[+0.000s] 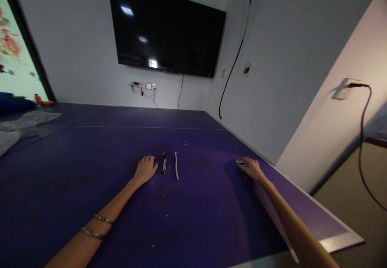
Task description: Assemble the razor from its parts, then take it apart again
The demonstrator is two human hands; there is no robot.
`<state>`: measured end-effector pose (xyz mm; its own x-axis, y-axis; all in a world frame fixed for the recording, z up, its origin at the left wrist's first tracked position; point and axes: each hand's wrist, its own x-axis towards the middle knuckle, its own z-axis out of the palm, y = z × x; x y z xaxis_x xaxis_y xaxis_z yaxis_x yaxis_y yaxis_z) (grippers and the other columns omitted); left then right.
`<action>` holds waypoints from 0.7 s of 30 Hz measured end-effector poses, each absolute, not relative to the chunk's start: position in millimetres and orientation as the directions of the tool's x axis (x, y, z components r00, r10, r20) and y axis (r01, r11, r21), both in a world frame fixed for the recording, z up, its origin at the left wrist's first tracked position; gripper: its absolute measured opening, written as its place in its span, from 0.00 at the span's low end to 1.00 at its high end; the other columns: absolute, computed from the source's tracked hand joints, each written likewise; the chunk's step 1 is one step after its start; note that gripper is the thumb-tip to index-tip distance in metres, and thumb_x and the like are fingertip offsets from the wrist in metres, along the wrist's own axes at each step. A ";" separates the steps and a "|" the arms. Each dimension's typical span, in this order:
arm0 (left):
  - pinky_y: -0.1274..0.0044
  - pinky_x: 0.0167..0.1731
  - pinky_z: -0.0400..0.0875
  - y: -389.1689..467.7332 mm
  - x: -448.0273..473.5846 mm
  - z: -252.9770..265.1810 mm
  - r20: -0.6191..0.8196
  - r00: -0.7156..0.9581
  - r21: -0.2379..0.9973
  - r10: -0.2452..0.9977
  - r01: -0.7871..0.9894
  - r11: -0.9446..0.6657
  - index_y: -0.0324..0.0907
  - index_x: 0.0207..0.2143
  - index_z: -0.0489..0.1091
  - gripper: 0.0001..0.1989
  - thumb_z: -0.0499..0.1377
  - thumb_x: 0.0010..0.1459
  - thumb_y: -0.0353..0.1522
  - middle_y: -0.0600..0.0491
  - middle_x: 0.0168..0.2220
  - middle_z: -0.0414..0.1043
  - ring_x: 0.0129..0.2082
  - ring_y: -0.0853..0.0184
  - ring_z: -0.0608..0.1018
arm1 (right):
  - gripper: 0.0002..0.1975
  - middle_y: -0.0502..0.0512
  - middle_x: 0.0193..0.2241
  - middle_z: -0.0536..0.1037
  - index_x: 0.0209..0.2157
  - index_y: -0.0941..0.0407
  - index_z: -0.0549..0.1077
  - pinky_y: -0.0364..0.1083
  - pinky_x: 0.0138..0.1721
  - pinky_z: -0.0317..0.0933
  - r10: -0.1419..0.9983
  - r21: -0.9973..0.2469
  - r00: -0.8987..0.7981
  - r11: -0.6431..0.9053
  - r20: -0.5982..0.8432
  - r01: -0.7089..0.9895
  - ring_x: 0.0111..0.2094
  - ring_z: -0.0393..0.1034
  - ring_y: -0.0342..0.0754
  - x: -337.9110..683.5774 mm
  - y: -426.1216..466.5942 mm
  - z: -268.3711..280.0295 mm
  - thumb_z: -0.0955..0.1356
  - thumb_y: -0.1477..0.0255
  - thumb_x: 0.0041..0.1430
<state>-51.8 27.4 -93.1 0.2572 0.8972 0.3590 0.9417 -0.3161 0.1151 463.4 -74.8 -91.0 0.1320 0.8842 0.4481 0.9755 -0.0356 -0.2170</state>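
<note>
My left hand [145, 169] rests palm down on the purple tabletop [193, 211], its fingers loosely spread with nothing visible in them. Just right of its thumb lies a slim black and grey object [164, 164], perhaps a razor. Beside that is a thin, pale, slightly bent stick [176, 166] with a small knob at its far end. Near the table's right edge, my right hand [251, 169] is closed around a small object, pale and dark [242, 163]. Its fingers partly cover this object, so I cannot make out its kind.
Clear plastic sheeting [30, 119] lies at the far left, near an orange item [42, 100]. A black cable [234, 64] hangs down the wall by the table's right edge. A television [169, 26] hangs above wall sockets [146, 86]. Small pale specks dot the tabletop.
</note>
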 end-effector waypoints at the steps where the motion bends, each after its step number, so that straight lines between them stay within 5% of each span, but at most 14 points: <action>1: 0.69 0.48 0.59 27.7 -52.1 -93.3 0.360 0.259 0.114 0.897 0.941 -0.317 0.36 0.45 0.64 0.16 0.46 0.59 0.35 0.42 0.46 0.67 0.49 0.58 0.66 | 0.19 0.59 0.45 0.74 0.42 0.55 0.72 0.55 0.50 0.50 0.889 -0.214 0.132 -0.039 0.438 0.976 0.50 0.64 0.55 468.0 -74.1 -93.0 0.63 0.61 0.51; 11: 0.69 0.48 0.59 24.8 -51.3 -91.2 0.371 0.270 0.119 0.889 0.935 -0.334 0.35 0.44 0.65 0.15 0.46 0.59 0.34 0.41 0.46 0.67 0.48 0.59 0.68 | 0.21 0.58 0.46 0.74 0.45 0.55 0.72 0.51 0.47 0.57 0.935 -0.303 0.205 -0.114 0.290 0.946 0.48 0.66 0.54 480.4 -70.3 -99.5 0.64 0.62 0.50; 21: 0.68 0.49 0.58 18.2 -48.1 -87.8 0.368 0.247 0.123 0.897 0.943 -0.310 0.36 0.43 0.65 0.15 0.46 0.59 0.33 0.42 0.46 0.67 0.49 0.58 0.67 | 0.26 0.62 0.44 0.74 0.47 0.59 0.68 0.51 0.49 0.56 0.898 -0.318 0.135 0.006 0.419 0.948 0.47 0.67 0.55 429.2 -47.0 -87.1 0.65 0.59 0.49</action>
<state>-48.1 18.2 -87.8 0.2472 0.8966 0.3676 0.9426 -0.3104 0.1233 429.2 -47.0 -87.1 0.1346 0.8979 0.4192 0.9480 0.0065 -0.3183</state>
